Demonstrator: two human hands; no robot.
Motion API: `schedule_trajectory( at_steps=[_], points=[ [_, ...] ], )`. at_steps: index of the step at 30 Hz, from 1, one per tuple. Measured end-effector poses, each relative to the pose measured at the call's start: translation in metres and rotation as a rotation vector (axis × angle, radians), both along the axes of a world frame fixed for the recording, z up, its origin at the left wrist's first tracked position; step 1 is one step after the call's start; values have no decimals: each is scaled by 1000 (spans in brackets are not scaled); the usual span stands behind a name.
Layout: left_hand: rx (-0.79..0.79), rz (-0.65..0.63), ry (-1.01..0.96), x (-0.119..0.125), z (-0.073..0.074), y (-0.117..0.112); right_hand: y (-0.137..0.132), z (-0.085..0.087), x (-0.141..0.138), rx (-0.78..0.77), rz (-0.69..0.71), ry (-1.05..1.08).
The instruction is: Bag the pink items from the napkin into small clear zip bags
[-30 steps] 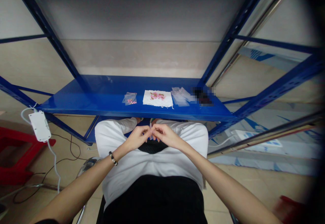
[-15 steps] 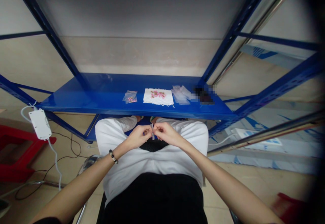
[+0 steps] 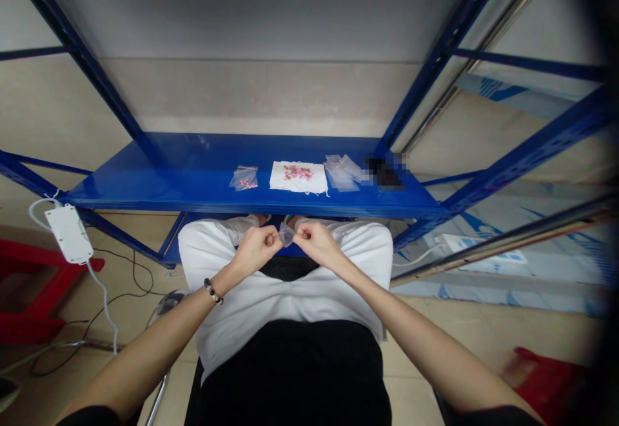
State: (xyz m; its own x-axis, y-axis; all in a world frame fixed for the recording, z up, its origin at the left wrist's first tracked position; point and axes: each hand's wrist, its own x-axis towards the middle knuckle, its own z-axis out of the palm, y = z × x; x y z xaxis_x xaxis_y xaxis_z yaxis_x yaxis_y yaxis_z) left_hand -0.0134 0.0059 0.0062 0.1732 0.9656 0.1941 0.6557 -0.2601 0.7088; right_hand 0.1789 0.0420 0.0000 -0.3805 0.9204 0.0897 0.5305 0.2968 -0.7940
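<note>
A small clear plastic bag (image 3: pixel 286 235) is stretched between my two hands, above my lap and in front of the shelf edge. My left hand (image 3: pixel 258 246) pinches its left side, and my right hand (image 3: pixel 315 243) pinches the other side. Beyond them on the blue shelf lies a white cloth (image 3: pixel 285 183) with pink and brownish beads (image 3: pixel 298 172) heaped on it. To its left are clear bags (image 3: pixel 244 178) with some pink beads in them. Right of the cloth, a loose pile of flat clear bags (image 3: pixel 342 173) overlaps.
The blue metal shelf (image 3: pixel 193 174) has slanting posts on both sides. A dark, pixelated object (image 3: pixel 384 173) lies at its right end. A white power box (image 3: pixel 69 234) hangs by the left post, near a red stool (image 3: pixel 29 297). Cables run over the floor.
Both hands have moved slightly apart and up in the picture, and the bag between them now shows spread wider. The whole view has shifted a little.
</note>
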Motion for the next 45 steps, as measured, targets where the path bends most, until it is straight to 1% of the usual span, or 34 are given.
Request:
schedule_trajectory(
  at_steps=[2, 4, 6, 8, 10, 12, 14, 16, 18, 19, 20, 21, 22, 24, 25, 27, 29, 33, 37, 40, 43, 45],
  points=[
    [23, -64, 19, 3, 0, -4, -5, -1, -3, 52, -19, -1],
    [55, -103, 43, 7, -1, -9, -9, -3, -5, 56, 7, 11],
    [88, -93, 73, 11, -3, -14, -11, -6, -6, 51, 32, 17],
    [110, -47, 92, 15, -6, -17, -10, -10, -6, 64, 24, 24],
    [106, -29, 73, 17, -7, -19, -8, -15, -7, 64, 9, 63],
    [80, -45, -4, 17, -5, -18, -6, -20, -11, -5, 14, 149],
    [70, -54, -122, 14, 0, -14, -6, -23, -15, -144, 29, 269],
    [104, -1, -251, 8, 4, -7, -5, -23, -19, -258, 26, 402],
    [121, 82, -386, 1, 5, 1, -4, -20, -20, -289, 33, 525],
    [90, 120, -469, -3, 4, 6, -3, -17, -19, -282, 45, 574],
    [18, 143, -569, -6, 2, 9, -2, -15, -18, -273, 62, 612],
    [-89, 148, -685, -8, -1, 12, -1, -12, -17, -264, 82, 638],
    [-220, 130, -809, -10, -4, 14, 0, -9, -15, -259, 96, 656],
    [-477, 49, -1041, -12, -8, 15, -1, -3, -13, -262, 90, 677],
    [-570, 0, -1128, -12, -9, 15, -2, 0, -13, -272, 75, 685],
    [-660, -72, -1220, -12, -9, 14, -5, 5, -13, -297, 44, 708],
    [-661, -70, -1228, -12, -8, 14, -7, 8, -13, -313, 39, 739],
    [-636, 61, -1219, -14, -11, 15, -5, 10, -12, -303, 41, 777],
    [-604, 139, -1258, -13, -19, 18, 2, 6, -12, -250, -34, 858],
    [-570, 153, -1277, -11, -20, 18, 1, 2, -15, -252, -108, 948],
    [-553, 127, -1275, -8, -17, 17, -3, 1, -21, -323, -182, 1061],
    [-543, 107, -1255, -7, -15, 16, -4, 2, -27, -378, -207, 1158]
  ],
)
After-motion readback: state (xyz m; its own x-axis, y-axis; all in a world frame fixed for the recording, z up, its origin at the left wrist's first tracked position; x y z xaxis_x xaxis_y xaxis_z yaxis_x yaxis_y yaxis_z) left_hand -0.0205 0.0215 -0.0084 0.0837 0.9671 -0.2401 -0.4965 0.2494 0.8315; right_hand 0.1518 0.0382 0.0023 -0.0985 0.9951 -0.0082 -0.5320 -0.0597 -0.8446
